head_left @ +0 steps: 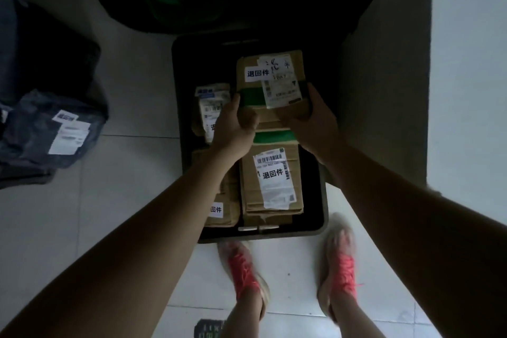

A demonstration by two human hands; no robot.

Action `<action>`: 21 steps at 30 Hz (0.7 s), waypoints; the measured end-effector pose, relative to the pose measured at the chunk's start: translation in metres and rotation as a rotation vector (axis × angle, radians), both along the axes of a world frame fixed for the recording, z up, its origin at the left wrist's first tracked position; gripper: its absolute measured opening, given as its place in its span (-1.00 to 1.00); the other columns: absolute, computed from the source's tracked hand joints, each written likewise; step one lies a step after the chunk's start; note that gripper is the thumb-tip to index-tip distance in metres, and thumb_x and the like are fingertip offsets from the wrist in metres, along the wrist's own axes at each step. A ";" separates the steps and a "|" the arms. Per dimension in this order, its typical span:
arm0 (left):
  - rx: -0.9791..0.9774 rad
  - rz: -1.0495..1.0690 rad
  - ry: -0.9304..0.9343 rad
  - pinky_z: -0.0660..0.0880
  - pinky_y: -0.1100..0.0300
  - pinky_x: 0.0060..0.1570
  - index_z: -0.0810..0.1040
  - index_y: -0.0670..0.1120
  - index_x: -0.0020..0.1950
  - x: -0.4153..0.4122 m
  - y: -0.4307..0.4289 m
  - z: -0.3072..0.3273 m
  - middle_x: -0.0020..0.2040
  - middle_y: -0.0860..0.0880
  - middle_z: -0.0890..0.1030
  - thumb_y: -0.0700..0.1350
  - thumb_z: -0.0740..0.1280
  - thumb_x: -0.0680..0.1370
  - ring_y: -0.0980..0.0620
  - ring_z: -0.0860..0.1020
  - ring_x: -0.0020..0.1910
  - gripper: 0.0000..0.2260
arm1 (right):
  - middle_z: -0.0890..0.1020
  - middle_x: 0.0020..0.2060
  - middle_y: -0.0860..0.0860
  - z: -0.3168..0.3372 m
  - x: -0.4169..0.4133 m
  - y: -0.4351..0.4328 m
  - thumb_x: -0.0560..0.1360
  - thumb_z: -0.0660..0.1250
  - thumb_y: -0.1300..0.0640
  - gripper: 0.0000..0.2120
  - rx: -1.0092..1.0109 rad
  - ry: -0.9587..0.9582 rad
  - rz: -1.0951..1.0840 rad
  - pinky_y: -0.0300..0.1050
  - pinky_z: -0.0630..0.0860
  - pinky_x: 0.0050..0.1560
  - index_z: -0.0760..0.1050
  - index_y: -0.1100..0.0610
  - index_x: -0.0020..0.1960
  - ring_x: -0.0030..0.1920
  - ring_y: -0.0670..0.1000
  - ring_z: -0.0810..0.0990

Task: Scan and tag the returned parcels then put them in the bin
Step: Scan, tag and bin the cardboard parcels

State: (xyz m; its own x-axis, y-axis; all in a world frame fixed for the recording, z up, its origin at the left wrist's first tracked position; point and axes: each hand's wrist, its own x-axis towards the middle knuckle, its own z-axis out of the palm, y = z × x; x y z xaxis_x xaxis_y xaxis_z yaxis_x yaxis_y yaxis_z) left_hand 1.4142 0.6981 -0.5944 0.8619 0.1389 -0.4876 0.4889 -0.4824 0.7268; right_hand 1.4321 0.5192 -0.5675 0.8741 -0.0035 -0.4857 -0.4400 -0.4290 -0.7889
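On the floor at the far left lies a grey bag with white labels; they are too blurred to read, so I cannot tell if this parcel is tagged, and I judge it may be waiting for its turn.

In the middle stands the black bin; three parcels already lie inside it: a small box at the far left side, a flat box at the near left side, and a big box beside it. The flat box and the big box show a white return tag; on the small box the tag is partly hidden.

Above the far part of the bin is the held box, which bears a return tag and a shipping label. The left hand grips its left near corner, thumb on top; the right hand grips its right edge, fingers curled around it.

I judge the tagging of this box as done; what is left is to lay it in the bin, on or beside the others. No scanner is in view. The pink shoes stand just before the bin.
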 end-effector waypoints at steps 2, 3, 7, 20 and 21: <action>-0.080 0.061 0.036 0.52 0.15 0.25 0.23 0.00 0.61 0.005 0.001 -0.001 0.45 -0.01 0.45 -0.02 0.37 0.62 0.03 0.47 0.37 -0.41 | 0.63 0.25 0.00 -0.001 0.006 -0.001 0.49 0.52 0.04 -0.40 -0.047 0.011 -0.010 0.09 0.58 0.25 0.40 0.02 0.47 0.25 0.05 0.60; -0.124 0.093 0.052 0.54 0.22 0.17 0.24 0.02 0.60 0.006 0.001 0.002 0.44 0.00 0.47 -0.02 0.38 0.61 0.07 0.50 0.34 -0.41 | 0.61 0.27 0.02 0.001 0.007 -0.002 0.49 0.53 0.03 -0.38 -0.051 0.033 -0.013 0.06 0.57 0.27 0.39 0.04 0.48 0.27 0.06 0.59; -0.035 -0.017 0.071 0.44 0.44 0.06 0.27 0.00 0.59 0.006 0.002 0.027 0.45 -0.03 0.46 -0.09 0.41 0.60 0.12 0.50 0.29 -0.41 | 0.62 0.26 0.06 0.023 0.004 -0.008 0.48 0.53 0.10 -0.44 -0.144 0.085 0.115 -0.08 0.50 0.28 0.44 0.11 0.43 0.29 0.09 0.57; 0.645 -0.458 -0.145 0.38 -0.10 0.39 0.11 -0.03 0.63 -0.031 -0.069 0.312 0.59 -0.11 0.25 0.15 0.32 0.60 -0.14 0.27 0.53 -0.30 | 0.56 0.24 0.00 0.301 -0.052 -0.078 0.48 0.46 0.01 -0.50 -0.659 -0.182 0.447 -0.01 0.43 0.02 0.43 -0.02 0.38 0.23 0.12 0.53; 0.652 -0.475 -0.143 0.36 -0.09 0.40 0.09 -0.01 0.64 -0.040 -0.079 0.340 0.60 -0.11 0.22 0.18 0.33 0.59 -0.14 0.24 0.55 -0.28 | 0.56 0.23 -0.01 0.326 -0.059 -0.086 0.48 0.45 0.01 -0.51 -0.690 -0.202 0.476 -0.01 0.41 0.02 0.43 -0.03 0.37 0.22 0.12 0.52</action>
